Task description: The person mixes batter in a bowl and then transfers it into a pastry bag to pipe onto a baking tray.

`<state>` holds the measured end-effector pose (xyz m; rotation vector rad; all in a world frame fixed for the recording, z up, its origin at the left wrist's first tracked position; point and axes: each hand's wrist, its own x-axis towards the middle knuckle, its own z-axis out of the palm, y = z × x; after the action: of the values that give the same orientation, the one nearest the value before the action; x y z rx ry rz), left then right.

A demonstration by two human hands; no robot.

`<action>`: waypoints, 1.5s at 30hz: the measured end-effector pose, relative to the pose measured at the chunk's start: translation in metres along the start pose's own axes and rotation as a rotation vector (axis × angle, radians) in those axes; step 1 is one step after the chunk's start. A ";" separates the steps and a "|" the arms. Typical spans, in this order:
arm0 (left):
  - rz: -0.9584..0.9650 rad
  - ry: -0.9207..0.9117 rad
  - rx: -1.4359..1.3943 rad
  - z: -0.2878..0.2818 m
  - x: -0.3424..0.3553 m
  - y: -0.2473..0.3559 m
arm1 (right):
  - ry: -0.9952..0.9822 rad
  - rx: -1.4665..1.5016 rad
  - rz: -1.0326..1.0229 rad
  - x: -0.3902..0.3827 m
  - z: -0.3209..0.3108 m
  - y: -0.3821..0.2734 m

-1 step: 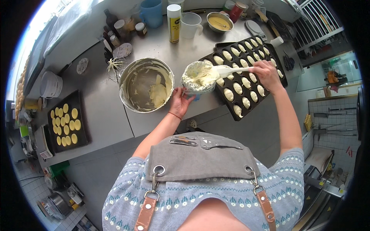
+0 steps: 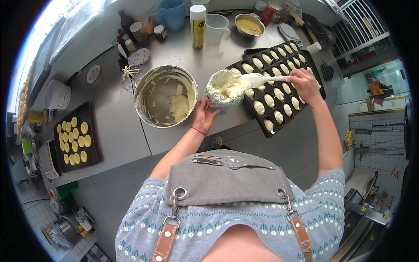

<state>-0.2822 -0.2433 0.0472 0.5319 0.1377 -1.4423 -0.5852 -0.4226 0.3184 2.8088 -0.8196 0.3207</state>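
Observation:
My right hand [image 2: 304, 86] is closed round the end of a white spatula [image 2: 276, 79]. The spatula's blade is thick with pale cream-coloured batter and rests in a clear container [image 2: 217, 100], which has crinkled plastic over its rim and batter inside. Fingers of my left hand [image 2: 205, 117] grip the container's near left side. A large metal bowl [image 2: 144, 115], smeared with batter and with a clump at its right side, stands just left of the container. On the right lies a dark moulded tray [image 2: 273, 115] whose hollows hold batter, passing partly beneath the spatula and right hand.
At the left sits a black tray [image 2: 92, 150] of flat yellow ovals. A whisk [image 2: 131, 75] lies by the bowl. Behind stand a spray can [image 2: 197, 28], a clear jug [image 2: 216, 29], a blue jug [image 2: 172, 16] and a bowl of yellow mixture [image 2: 248, 26]. The counter edge [image 2: 174, 145] runs before me.

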 end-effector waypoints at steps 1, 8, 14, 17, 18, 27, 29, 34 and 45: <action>-0.004 0.005 -0.003 -0.001 0.000 0.000 | 0.028 0.006 -0.006 0.002 -0.007 -0.001; -0.034 -0.039 0.006 -0.003 0.002 -0.001 | -0.197 0.420 0.297 0.034 -0.020 -0.032; 0.009 -0.007 0.011 0.003 0.006 -0.010 | -0.689 0.738 0.571 0.063 0.041 0.005; 0.013 -0.076 -0.054 -0.004 0.010 -0.011 | -0.771 0.713 0.649 0.057 0.018 0.052; 0.007 -0.085 -0.055 -0.006 0.009 -0.010 | -0.713 0.694 0.633 0.055 0.002 0.053; -0.617 -0.190 0.780 -0.035 -0.076 0.049 | -0.094 0.413 0.300 0.062 -0.055 -0.064; -0.438 -0.398 2.111 -0.052 -0.109 0.099 | -0.031 0.127 0.090 0.082 -0.054 -0.112; 0.313 0.448 1.570 -0.091 -0.138 0.204 | 0.112 -0.255 -0.170 0.110 -0.050 -0.172; 0.737 0.434 0.674 -0.028 -0.052 0.229 | -0.074 -0.280 -0.266 0.142 -0.039 -0.236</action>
<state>-0.0623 -0.1766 0.1043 1.2927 -0.2010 -0.6034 -0.3455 -0.2896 0.3625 2.6312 -0.4531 0.0543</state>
